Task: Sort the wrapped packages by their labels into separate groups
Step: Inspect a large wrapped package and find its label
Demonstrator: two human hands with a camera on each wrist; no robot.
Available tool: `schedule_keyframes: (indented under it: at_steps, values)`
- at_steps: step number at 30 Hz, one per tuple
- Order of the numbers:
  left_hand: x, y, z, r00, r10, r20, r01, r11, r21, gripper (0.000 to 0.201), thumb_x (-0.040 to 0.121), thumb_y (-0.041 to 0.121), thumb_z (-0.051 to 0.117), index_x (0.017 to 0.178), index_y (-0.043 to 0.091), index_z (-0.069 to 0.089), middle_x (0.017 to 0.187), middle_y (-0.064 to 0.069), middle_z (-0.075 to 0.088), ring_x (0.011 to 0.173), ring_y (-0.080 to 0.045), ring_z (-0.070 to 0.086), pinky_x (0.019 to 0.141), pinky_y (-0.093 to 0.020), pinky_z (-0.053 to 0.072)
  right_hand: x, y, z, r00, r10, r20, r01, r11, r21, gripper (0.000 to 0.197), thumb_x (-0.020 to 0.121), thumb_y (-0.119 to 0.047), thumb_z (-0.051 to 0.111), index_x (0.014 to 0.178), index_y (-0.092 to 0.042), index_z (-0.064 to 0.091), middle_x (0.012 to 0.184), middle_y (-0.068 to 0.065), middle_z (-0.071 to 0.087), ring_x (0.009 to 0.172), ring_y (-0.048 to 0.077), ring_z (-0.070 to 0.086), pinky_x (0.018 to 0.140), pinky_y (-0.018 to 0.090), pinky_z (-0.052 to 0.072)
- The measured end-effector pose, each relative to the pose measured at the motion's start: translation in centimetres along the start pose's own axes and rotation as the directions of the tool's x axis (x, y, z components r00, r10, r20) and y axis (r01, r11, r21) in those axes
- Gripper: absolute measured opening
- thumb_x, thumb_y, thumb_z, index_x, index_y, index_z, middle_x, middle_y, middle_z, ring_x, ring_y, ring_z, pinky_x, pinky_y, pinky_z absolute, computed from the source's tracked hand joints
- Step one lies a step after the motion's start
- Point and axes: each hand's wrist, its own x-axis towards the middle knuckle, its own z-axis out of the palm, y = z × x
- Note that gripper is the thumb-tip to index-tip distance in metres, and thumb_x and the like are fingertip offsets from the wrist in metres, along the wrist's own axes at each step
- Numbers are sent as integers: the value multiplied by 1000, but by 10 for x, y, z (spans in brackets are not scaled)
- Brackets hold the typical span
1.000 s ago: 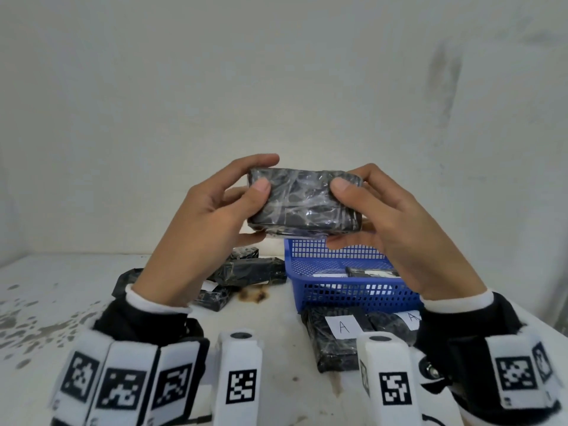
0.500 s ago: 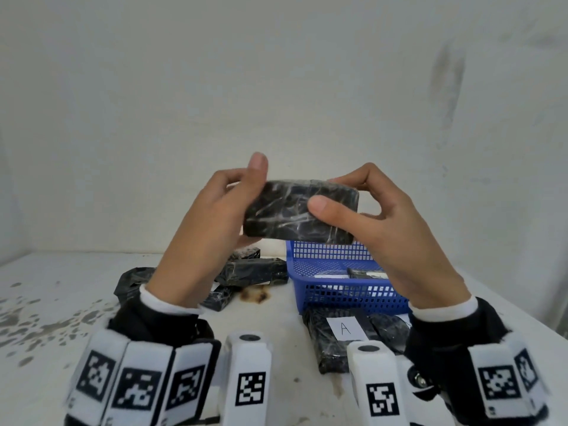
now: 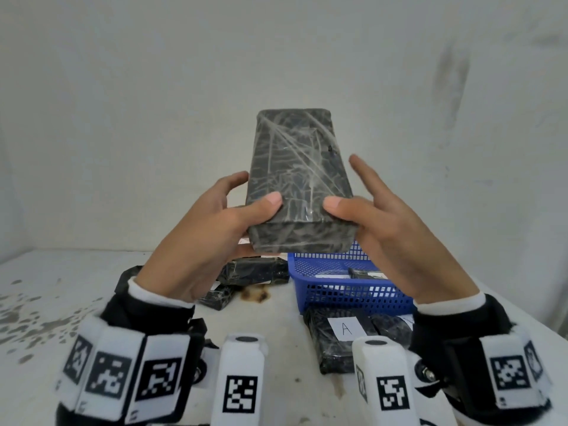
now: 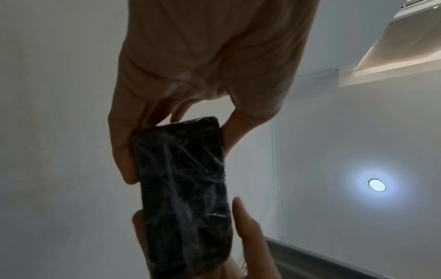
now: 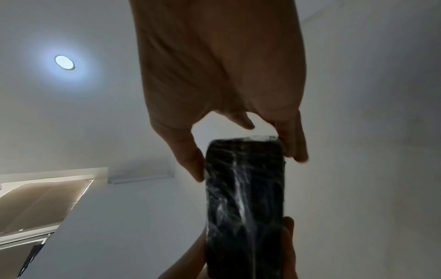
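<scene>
A black film-wrapped package is held up in front of the wall, its long side pointing away from me. No label shows on its top or near end. My left hand grips its near left corner, thumb on top and fingers beneath. On the near right corner my right hand pinches it with the thumb on top, while the index finger sticks out straight beside the package. The left wrist view shows the package between the fingers of my left hand. In the right wrist view the package sits in my right hand.
A blue mesh basket stands on the white table below the hands, one package inside. A package labelled A and another package lie in front of it. A pile of black packages lies to its left.
The package was held crosswise between both hands. It has been turned so its long side points away from me, and my right index finger has lifted off it.
</scene>
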Motion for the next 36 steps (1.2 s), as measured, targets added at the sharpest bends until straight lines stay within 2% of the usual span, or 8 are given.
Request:
schedule_keyframes:
  at_steps: [2,4,8,15,21,25,30,36]
  values:
    - [0,-1,1,1000,11,-8,-11,1000,25,93,62,30,70,146,25,33,104,-8,74,93,-24,72,89,-43,55,1,1,-2,999,25,44,-22,998,-66,103,70,-38,82,153,-50,22,122,-1,72,109,19,71,106,45,48]
    - [0,-1,1,1000,19,20,-20,999,48,90,64,27,72,146,28,35,109,-7,73,95,-22,72,89,-40,56,-1,-1,-3,999,23,48,-17,993,-118,103,70,-42,84,151,-56,22,128,-5,69,105,20,72,97,48,55]
    - [0,-2,1,997,36,63,-46,985,165,84,65,32,81,140,35,41,109,1,74,95,-16,72,91,-38,54,-3,-3,-3,1000,0,3,0,987,-159,102,64,-48,79,149,-57,24,132,-6,65,104,18,73,97,42,55]
    - [-2,-3,5,997,72,18,-74,977,201,87,58,39,74,136,37,36,110,3,72,88,-12,73,79,-31,54,0,-1,-2,999,-27,-28,21,984,-179,90,67,-44,76,149,-38,39,124,-9,69,103,9,72,88,28,57]
    - [-3,-2,4,985,155,-75,-135,965,226,73,59,45,73,124,32,43,113,7,68,84,-17,73,82,-44,58,0,1,1,997,-48,-52,39,985,-169,89,66,-48,76,145,-44,34,118,-2,72,104,15,72,92,38,58]
    - [-2,-2,2,981,162,-109,-131,961,244,79,58,50,74,129,35,44,113,7,67,83,-16,73,80,-45,59,-1,1,4,998,-28,-51,16,976,-218,90,66,-56,72,147,-37,38,119,-8,70,103,10,71,87,32,59]
    - [-3,-2,5,976,190,-101,-149,935,323,81,62,62,76,135,51,42,109,19,66,106,-11,65,90,-44,54,-2,-1,3,998,-31,-57,16,968,-252,79,66,-62,68,139,-38,51,115,-7,73,100,10,72,85,30,59]
    - [-3,-1,6,971,204,-124,-154,931,331,63,75,50,69,133,53,44,106,10,65,78,-3,70,75,-31,58,-3,-3,4,995,-19,-99,-10,959,-283,64,69,-63,67,125,-33,63,105,-8,76,98,10,73,91,31,55]
